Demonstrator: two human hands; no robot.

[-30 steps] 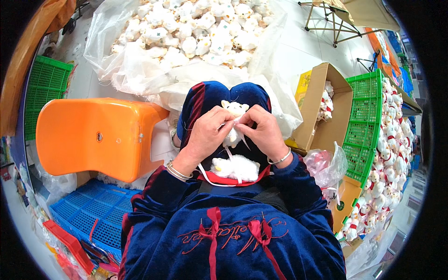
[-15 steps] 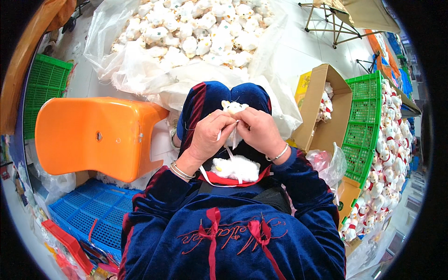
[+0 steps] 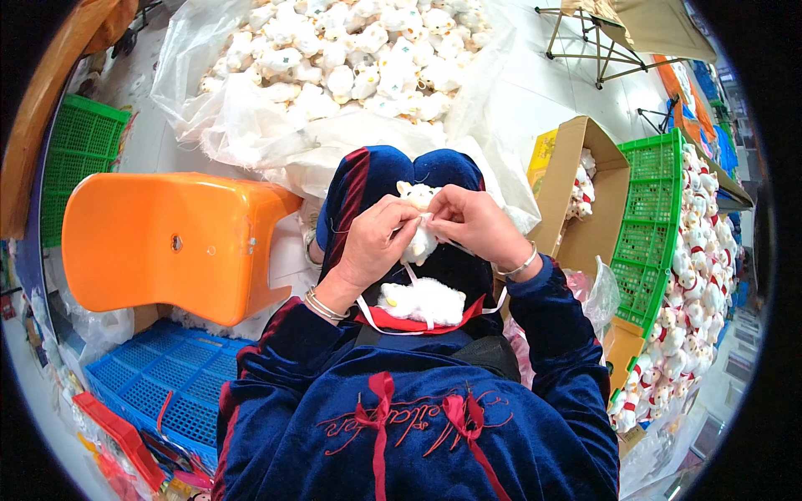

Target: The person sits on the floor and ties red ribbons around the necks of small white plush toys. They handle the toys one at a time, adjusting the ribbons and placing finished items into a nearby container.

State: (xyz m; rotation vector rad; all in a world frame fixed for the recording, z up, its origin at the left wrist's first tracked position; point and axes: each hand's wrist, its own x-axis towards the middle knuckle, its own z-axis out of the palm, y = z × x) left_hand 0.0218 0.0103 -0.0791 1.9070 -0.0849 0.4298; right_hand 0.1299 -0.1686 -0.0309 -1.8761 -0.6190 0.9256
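Above my lap, a small white plush toy (image 3: 421, 245) with ears hangs upright between my hands. My left hand (image 3: 373, 240) is closed in a pinch at the toy's neck, on a thin white ribbon (image 3: 407, 269). On the other side, my right hand (image 3: 478, 224) also pinches the ribbon close to the neck, its fingers bent. The exact knot or loop is hidden by the fingertips. A second white plush toy (image 3: 423, 301) lies on a red cloth (image 3: 393, 326) in my lap, a ribbon strand lying across it.
Ahead, a large clear plastic sheet (image 3: 251, 134) holds a heap of white plush toys (image 3: 359, 58). An orange stool (image 3: 150, 242) stands left, above a blue crate (image 3: 167, 376). To the right are a cardboard box (image 3: 576, 200), green crate (image 3: 647, 225) and red-collared toys (image 3: 689, 292).
My right hand has moved slightly right and away from my left, with its wrist turned outward. More of the held toy's body shows, and a ribbon strand now runs below my right hand.
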